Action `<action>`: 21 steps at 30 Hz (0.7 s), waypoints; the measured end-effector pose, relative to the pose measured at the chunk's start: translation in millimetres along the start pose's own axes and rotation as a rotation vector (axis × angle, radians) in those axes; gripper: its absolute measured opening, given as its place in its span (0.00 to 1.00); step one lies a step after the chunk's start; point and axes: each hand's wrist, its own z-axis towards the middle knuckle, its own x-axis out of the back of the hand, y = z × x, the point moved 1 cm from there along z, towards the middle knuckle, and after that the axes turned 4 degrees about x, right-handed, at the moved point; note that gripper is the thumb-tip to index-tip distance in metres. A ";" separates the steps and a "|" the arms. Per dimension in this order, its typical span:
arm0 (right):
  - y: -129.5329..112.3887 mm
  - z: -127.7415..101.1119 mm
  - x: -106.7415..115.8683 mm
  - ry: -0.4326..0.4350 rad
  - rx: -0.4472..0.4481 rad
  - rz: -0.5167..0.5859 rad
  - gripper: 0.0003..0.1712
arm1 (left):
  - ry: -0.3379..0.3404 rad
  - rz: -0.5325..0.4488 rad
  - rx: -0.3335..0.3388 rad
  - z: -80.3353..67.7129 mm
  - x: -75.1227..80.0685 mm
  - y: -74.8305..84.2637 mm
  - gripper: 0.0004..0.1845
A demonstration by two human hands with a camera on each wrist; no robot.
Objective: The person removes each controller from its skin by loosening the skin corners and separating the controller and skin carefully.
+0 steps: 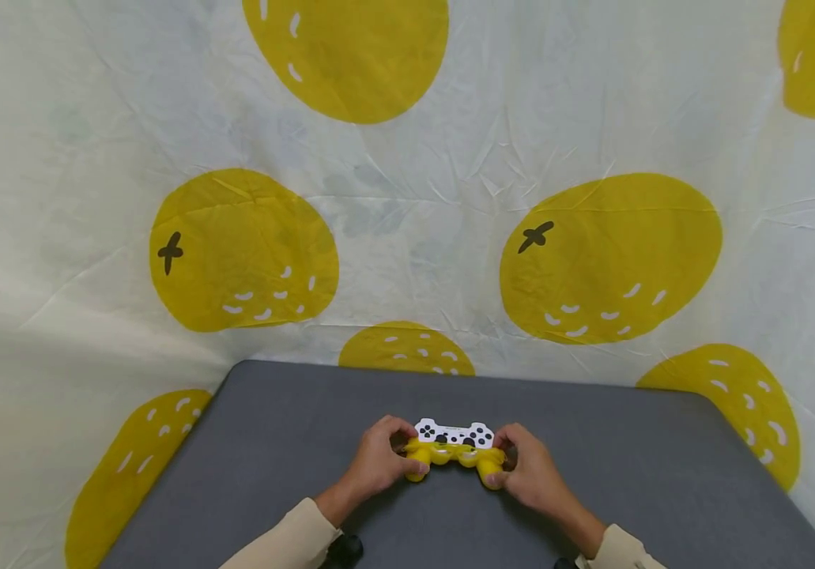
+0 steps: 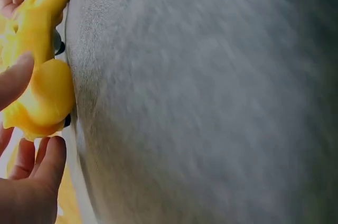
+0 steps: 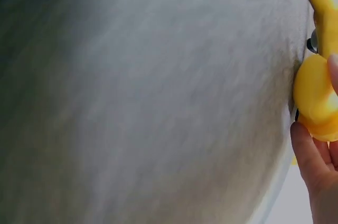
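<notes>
A white game controller [image 1: 454,433] with black buttons is held low over the grey table [image 1: 272,442], near its middle, at about 6 o'clock in the head view. A yellow silicone cover [image 1: 453,457] is seen along its near side, over the grips. The left end of the cover is grasped by the left hand [image 1: 377,460], with fingers curled round the grip; the right end is grasped likewise by the right hand [image 1: 530,471]. In the left wrist view the yellow cover [image 2: 45,76] is seen pinched between a thumb and fingers [image 2: 39,163] at 9 o'clock, against the grey surface. In the right wrist view the cover [image 3: 316,94] lies at 3 o'clock. No brand or writing can be read on the controller; any marking is too small to be made out. A cloth printed with yellow lemons [image 1: 609,257] is hung behind the table.
</notes>
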 end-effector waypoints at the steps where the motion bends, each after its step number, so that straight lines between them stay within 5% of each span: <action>1: -0.1 -0.5 0.1 -0.009 0.015 -0.018 0.31 | -0.012 0.019 -0.020 -1.3 0.3 0.0 0.24; 9: -1.4 -0.2 -1.0 -0.071 0.062 -0.092 0.36 | -0.027 0.176 -0.067 -2.0 1.7 -1.7 0.32; 21: 2.2 -2.9 -1.3 0.001 0.215 -0.098 0.31 | 0.031 0.205 -0.102 0.3 2.7 -3.6 0.25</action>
